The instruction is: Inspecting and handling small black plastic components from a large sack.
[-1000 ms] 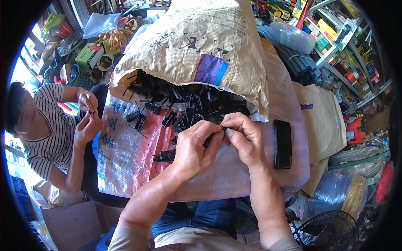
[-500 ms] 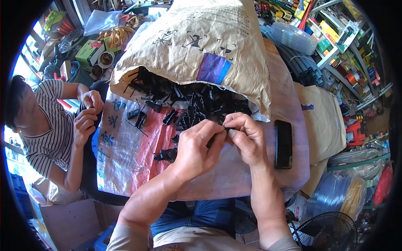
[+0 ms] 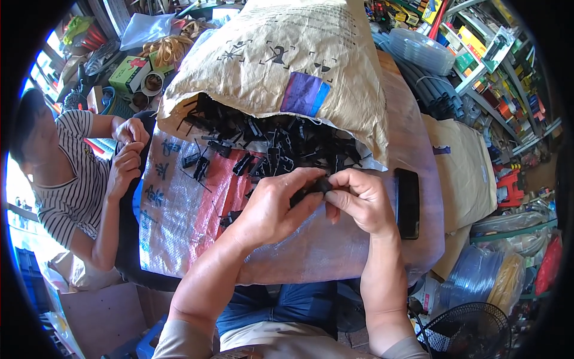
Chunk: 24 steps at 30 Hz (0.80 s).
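My left hand is closed around a small black plastic part, which shows between its fingers. The thumb and fingertips of my right hand pinch the same part at its right end; its exact shape is mostly hidden by the fingers. Just beyond my hands, a heap of black plastic parts with thin wire-like pieces spills from the mouth of a big brown paper sack. A few loose ones lie nearer, left of my left hand.
A woven plastic sheet with a red stripe covers the table. To the right of my right hand lies a black phone. At the left sits a co-worker in a striped shirt, hands together. A fan stands at lower right.
My right hand has shifted slightly right and its grip has changed. My left hand has opened up a little, so more of the black part shows. The view has moved slightly.
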Each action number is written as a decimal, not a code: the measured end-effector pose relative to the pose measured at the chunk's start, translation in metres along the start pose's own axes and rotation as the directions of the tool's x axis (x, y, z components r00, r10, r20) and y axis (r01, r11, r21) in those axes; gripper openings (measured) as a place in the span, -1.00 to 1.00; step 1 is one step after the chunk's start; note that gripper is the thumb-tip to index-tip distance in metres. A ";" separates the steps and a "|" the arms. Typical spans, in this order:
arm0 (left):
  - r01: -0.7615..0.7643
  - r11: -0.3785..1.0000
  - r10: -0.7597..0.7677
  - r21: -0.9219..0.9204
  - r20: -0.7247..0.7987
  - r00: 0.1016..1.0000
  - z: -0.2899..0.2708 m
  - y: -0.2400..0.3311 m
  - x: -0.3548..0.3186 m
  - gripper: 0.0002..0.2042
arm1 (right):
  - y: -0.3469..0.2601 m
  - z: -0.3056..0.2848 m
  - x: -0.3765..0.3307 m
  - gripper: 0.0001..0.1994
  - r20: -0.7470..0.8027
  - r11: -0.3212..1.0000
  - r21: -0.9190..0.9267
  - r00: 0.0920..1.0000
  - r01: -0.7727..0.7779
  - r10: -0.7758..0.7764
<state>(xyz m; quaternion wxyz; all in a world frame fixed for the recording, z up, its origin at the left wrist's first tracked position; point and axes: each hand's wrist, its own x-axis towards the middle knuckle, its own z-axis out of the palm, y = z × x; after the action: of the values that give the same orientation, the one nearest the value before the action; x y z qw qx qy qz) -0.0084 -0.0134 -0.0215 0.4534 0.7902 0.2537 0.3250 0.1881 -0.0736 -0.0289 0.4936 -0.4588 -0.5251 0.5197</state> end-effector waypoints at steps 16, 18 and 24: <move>-0.106 0.953 0.109 0.284 0.003 0.994 0.008 -0.004 -0.003 -0.63 | 0.006 0.006 0.000 -0.90 0.063 1.000 -0.005 0.998 0.019 -0.019; -0.082 0.952 0.083 0.295 0.011 0.996 0.007 -0.003 -0.003 -0.64 | 0.006 0.005 0.000 -0.91 0.073 1.000 0.019 0.997 0.022 -0.023; 0.179 0.621 -0.252 -0.763 0.022 0.967 -0.022 -0.004 0.005 -0.65 | 0.004 0.006 0.006 -0.90 -0.184 0.961 0.075 0.951 0.266 -0.249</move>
<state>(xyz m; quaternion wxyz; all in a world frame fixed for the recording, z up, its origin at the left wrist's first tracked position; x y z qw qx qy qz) -0.0224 0.0039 -0.0151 0.7664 0.4761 0.2066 0.3786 0.1817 -0.0678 -0.0320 0.6229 -0.4046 -0.5095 0.4343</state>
